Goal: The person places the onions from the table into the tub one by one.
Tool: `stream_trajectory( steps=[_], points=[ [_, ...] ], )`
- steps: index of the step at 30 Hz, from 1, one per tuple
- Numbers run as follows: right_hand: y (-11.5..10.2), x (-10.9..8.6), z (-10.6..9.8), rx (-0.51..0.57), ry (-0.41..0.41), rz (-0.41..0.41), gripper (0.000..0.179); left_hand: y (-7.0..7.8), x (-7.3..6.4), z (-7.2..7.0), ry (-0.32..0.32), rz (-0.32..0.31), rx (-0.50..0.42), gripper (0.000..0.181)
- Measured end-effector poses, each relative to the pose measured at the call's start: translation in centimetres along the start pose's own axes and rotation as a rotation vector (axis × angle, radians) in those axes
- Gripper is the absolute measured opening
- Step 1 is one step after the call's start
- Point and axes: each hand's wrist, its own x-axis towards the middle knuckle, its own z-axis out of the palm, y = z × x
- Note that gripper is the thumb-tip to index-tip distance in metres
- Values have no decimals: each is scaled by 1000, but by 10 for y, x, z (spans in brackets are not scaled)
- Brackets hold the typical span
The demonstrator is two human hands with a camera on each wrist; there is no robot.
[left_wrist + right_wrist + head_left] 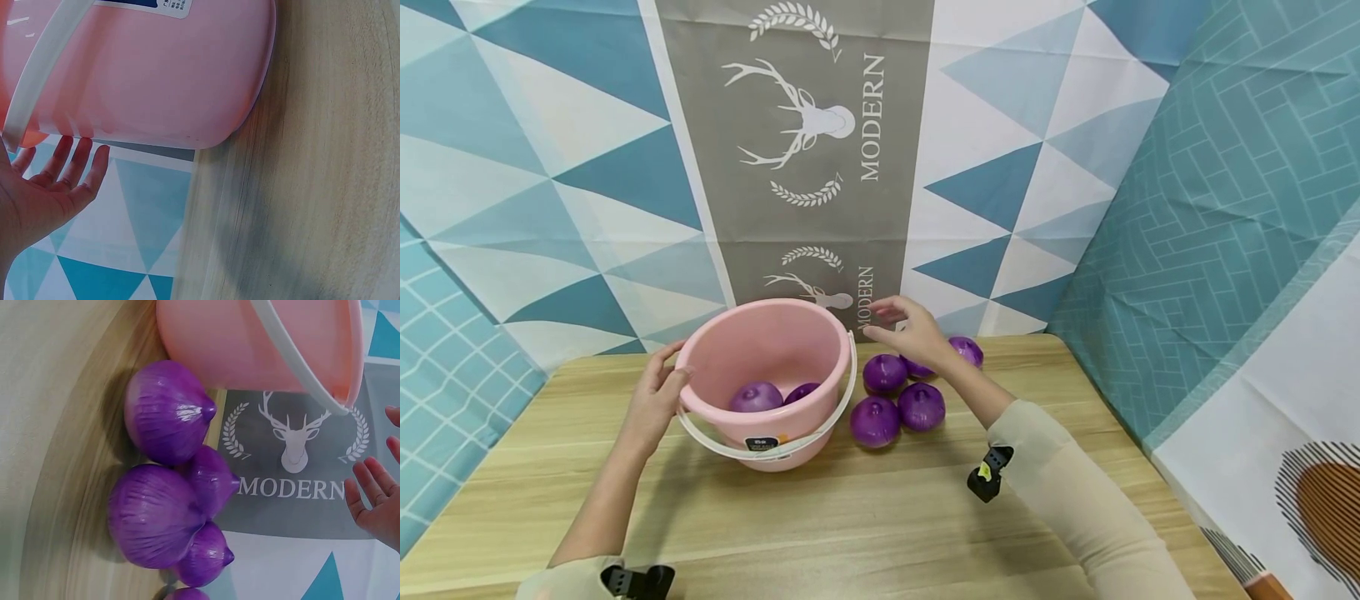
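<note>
A pink bucket (760, 325) with a white handle (842, 408) stands on the table, its mouth leaning toward me. My left hand (655, 400) holds its left rim; in the left wrist view that hand's fingers (78, 156) touch the outer wall. Two purple onions show inside, one a paler onion (757, 397). Just right of the bucket sit several more purple onions, including a front onion (875, 422) and its neighbour (921, 407). Above the rear ones hovers my right hand (917, 333), fingers loosely bent and holding nothing.
The wooden table (880, 517) runs back to a patterned cloth backdrop (1000, 192). Teal cloth (1232, 208) hangs along the right side. The handle hangs down across the bucket's front.
</note>
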Motion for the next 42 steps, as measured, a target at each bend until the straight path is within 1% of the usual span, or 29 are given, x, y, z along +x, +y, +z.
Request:
stream_trajectory(
  steps=[9,13,25,32,35,42],
  points=[
    [13,-8,-7,8,6,-6,36,0,0,0,0,-4,23,47],
    [20,-12,-9,6,9,-11,36,1,0,1,-4,-8,12,46],
    [42,-27,-14,22,11,89,36,1,0,1,-2,-1,-5,44],
    [53,-36,-18,37,-2,112,38,1,0,1,-1,-2,-7,44],
    [58,-39,-19,37,5,139,37,1,0,1,1,-3,0,44],
    [72,-47,-19,36,18,162,38,2,0,1,1,-4,6,45]
  ],
)
